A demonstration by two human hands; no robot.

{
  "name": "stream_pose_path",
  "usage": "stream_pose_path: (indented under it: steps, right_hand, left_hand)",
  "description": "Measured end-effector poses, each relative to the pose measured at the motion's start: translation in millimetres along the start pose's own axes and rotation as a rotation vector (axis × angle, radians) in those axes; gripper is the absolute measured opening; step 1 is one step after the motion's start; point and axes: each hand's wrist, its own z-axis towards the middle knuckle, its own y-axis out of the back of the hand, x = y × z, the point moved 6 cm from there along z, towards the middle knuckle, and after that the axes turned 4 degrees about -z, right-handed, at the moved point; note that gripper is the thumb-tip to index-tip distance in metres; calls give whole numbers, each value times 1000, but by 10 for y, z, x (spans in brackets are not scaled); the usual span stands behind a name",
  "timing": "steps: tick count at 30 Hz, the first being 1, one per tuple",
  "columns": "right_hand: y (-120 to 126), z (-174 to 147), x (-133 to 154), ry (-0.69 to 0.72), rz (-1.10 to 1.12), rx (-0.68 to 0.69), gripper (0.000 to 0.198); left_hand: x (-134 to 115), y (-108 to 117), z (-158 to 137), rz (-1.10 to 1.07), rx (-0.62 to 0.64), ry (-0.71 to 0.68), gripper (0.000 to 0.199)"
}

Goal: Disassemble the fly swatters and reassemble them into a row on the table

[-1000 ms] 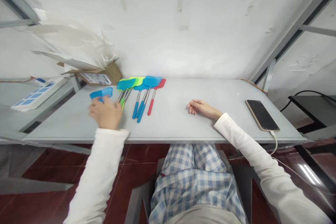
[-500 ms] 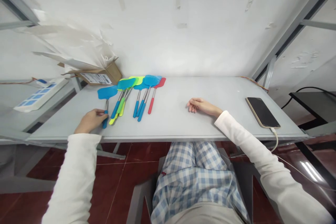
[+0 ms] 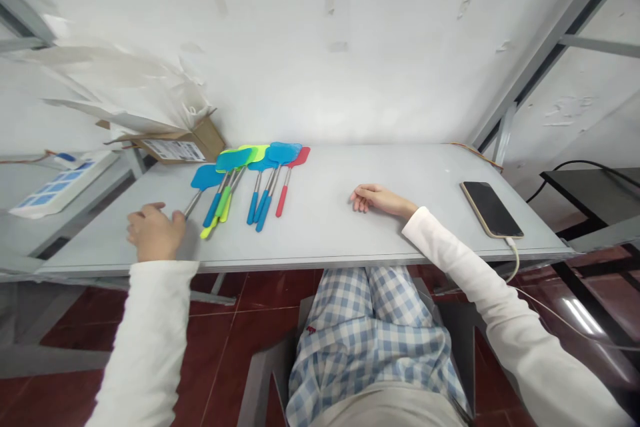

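Here we are at nine o'clock on the bench (image 3: pixel 330 233), where the outermost blue swatter (image 3: pixel 206 178) lies with its head toward one o'clock, just beside a mixed bunch (image 3: pixel 223 202) of blue, green and yellow handles! The left hand (image 3: pixel 157 233) is over its grip, a touch blurred, fingers spread, apparently open; whether it touches the hidden handle, I can't tell. Next along come a blue cluster (image 3: pixel 262 210) and a red swatter (image 3: pixel 283 200), grips toward seven o'clock. Progress? I'd judge the row largely laid down, with that outermost blue one the piece getting attention. Toward three o'clock, the right hand (image 3: pixel 377 199) rests half-curled, nothing visible in it. Up at ten, the carton (image 3: pixel 207 140) hides its contents, so what's left can't be called.
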Motion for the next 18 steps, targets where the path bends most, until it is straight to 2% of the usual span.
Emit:
stream_pose_path:
  steps: [1, 2, 4, 7, 11, 15, 18]
  right_hand:
    - [-2, -1, 3, -4, -2, 4, 28]
    - [-4, 0, 4, -8, -3, 8, 28]
    - [-4, 4, 3, -17, -5, 17, 27]
    - [8, 20, -3, -23, 7, 12, 27]
    - [4, 46, -20, -39, 34, 6, 28]
    - [-7, 65, -10, -17, 41, 7, 30]
    - [-6, 70, -12, -11, 47, 7, 28]
  left_hand:
    - [-167, 41, -73, -15, -94, 13, 46]
    - [-418, 8, -146, -74, -94, -73, 45]
    - [-947, -180, -277, -168, 37, -259, 42]
    - [-1355, -530, -336, -71, 212, -209, 51]
    - [-1384, -770, -260, 53, 271, -154, 50]
    - [-1311, -783, -212, 41, 251, -162, 50]
    - [-1354, -752, -210, 57, 228, -202, 46]
